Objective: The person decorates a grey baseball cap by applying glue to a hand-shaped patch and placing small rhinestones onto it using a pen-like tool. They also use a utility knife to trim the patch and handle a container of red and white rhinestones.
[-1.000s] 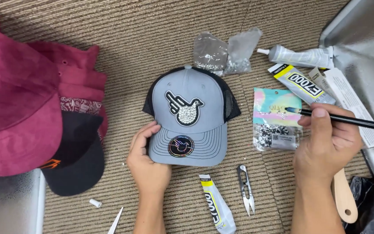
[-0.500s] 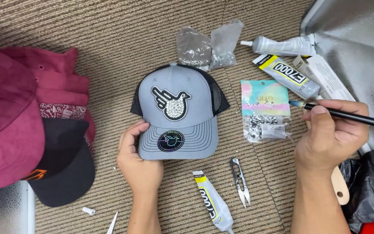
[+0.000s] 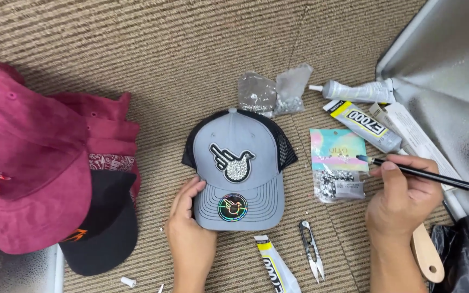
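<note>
— Grey and black, is that the cap in the middle of the head view?

— Yes. A grey cap [image 3: 240,173] with black mesh sides lies flat on ribbed brown carpet [image 3: 137,59], its brim toward the person. A stone-covered bird-shaped patch [image 3: 231,162] sits on the front panel and a round shiny sticker [image 3: 232,207] on the brim.

— What are the hands doing?

— The left hand [image 3: 188,233] rests at the cap's lower left, its fingers [image 3: 183,192] loosely curved and touching the brim's edge, steadying it without closing around it. The right hand [image 3: 400,203] is closed on a thin black pen-like tool [image 3: 419,173], pinched between thumb and fingers; the tool's tip points left and lies over the upper right corner of a pastel packet of small stones [image 3: 337,171], just right of the cap.

— And around them?

— Two clear bags of stones [image 3: 272,92] lie above the cap. To the upper right are a grey glue tube [image 3: 356,91] and a yellow-labelled glue tube [image 3: 362,125], beside a silver sheet [image 3: 446,65]. Below the cap lie another yellow-labelled tube [image 3: 275,266] and small thread snips [image 3: 310,255]. A wooden handle [image 3: 425,258] shows beside the right wrist, next to a black plastic bag [image 3: 468,255]. On the left, maroon caps [image 3: 28,163] are stacked over a black cap [image 3: 101,228].
</note>
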